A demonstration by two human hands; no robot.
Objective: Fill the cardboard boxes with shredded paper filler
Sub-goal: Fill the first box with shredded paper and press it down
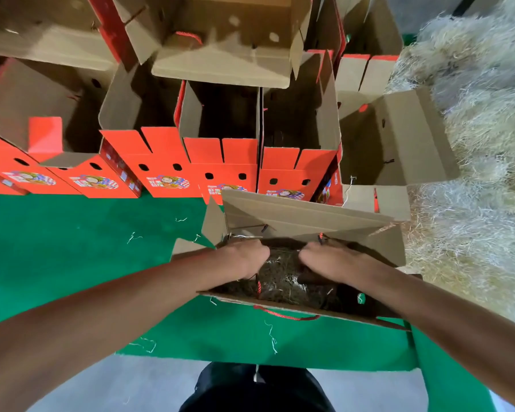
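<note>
An open cardboard box (306,215) with red rope handles stands on the green mat right in front of me. Shredded paper filler (283,278) lies inside it. My left hand (244,261) and my right hand (329,261) both reach down into the box, backs up, fingers pointing into the filler. The fingertips are hidden in the dark interior, so I cannot tell whether they press on the filler or hold some of it. A large pile of pale shredded paper (482,138) lies to the right.
Several open red-and-brown cardboard boxes (220,156) stand in rows behind the near box, more stacked above. The green mat (72,248) carries stray paper strands. A grey floor strip (131,388) and my dark trousers are below.
</note>
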